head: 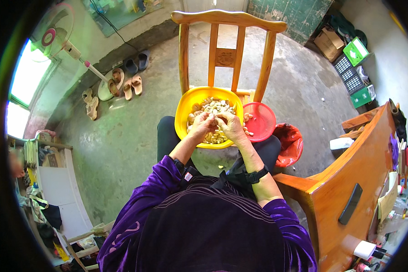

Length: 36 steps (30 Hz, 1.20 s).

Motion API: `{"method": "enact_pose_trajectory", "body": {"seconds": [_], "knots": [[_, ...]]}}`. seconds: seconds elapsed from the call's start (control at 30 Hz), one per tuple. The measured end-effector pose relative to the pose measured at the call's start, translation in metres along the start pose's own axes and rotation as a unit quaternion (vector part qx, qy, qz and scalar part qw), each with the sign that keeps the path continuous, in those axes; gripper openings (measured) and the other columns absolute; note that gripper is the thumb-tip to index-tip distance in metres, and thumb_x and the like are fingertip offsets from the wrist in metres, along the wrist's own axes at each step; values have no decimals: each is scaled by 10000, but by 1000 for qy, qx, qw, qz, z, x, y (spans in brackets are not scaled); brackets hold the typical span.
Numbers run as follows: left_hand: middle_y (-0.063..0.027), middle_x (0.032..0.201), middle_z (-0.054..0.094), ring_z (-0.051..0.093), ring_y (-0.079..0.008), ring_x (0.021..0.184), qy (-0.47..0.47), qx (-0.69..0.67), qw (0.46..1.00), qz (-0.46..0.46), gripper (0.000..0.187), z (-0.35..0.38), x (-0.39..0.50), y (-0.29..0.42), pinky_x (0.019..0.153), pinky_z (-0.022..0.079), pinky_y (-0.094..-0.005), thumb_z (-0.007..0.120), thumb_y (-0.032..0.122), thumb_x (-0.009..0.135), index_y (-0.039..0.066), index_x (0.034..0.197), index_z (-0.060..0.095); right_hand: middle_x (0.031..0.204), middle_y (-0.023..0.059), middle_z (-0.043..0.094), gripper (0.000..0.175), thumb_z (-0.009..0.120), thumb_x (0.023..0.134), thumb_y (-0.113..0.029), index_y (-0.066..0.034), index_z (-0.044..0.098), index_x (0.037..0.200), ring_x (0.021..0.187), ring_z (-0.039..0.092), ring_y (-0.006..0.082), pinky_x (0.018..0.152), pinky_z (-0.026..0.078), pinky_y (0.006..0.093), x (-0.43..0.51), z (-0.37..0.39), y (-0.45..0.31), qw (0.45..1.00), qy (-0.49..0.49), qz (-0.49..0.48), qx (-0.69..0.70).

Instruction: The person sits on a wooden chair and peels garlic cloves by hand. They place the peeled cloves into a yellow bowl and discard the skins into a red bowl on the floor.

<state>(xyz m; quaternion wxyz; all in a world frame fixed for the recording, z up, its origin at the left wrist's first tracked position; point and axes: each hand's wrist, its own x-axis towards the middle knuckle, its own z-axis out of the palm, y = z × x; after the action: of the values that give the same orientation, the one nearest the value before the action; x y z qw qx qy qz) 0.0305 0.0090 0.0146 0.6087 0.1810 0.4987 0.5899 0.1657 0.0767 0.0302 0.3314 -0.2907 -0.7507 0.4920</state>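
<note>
Both my hands meet over a yellow plastic basin (181, 112) on the seat of a wooden chair (228, 17). In it lie many pale, nut-like or clove-like pieces (216, 104), rounder tan ones on its left side and yellowish pieces at its near side. My left hand (203, 125) and my right hand (230, 125) pinch their fingertips around something small, mostly hidden by the fingers, which I cannot identify. Against the basin's right rim rests a red plastic colander (267, 119), with several pale orange-pink pieces (247, 117) at its left side.
A bin with a red liner (289, 146) stands on the floor at my right, beside a wooden table (346, 190) bearing a dark phone (350, 204). Slippers (132, 87) and a standing fan (71, 51) are at the upper left. Boxes and crates (352, 76) line the right wall.
</note>
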Motion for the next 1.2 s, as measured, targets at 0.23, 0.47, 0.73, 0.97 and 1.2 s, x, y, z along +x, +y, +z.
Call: {"method": "enact_pose_trajectory", "body": {"seconds": [0.23,0.47,0.73,0.97,1.2], "knots": [[11,630,496,452,-57,444,-3,142,987,81,174,11,-7,2,363,351,-189,451,225,951,65,900,499,729,32,648,112,591,831,-67,18,637,887,642,590,85,595,493,247,0,4,14,986,-29,105,130],[24,647,484,406,-68,442,-42,16,998,41,222,8,-11,1,391,333,-200,477,312,942,97,946,534,738,27,606,139,485,883,-87,-22,606,904,569,543,89,539,463,210,-3,-1,14,851,-29,262,454],[22,595,445,335,-68,389,-26,44,999,13,268,10,-13,4,345,254,-210,446,377,943,137,832,486,716,16,601,94,598,860,-106,-13,596,880,552,525,59,506,437,189,-7,6,-1,942,-25,188,276],[18,602,429,324,-64,386,-10,61,998,30,252,13,-13,1,343,260,-216,442,368,940,133,853,472,643,15,594,98,612,824,-81,-15,611,753,523,528,69,477,445,206,-5,10,-11,992,20,40,-119],[3,653,485,392,-77,444,-28,-66,996,-51,201,9,-14,7,397,323,-218,431,321,943,136,904,501,722,21,603,66,551,829,-101,-49,588,843,576,547,89,513,464,223,-7,-1,1,820,-6,290,493]]}}
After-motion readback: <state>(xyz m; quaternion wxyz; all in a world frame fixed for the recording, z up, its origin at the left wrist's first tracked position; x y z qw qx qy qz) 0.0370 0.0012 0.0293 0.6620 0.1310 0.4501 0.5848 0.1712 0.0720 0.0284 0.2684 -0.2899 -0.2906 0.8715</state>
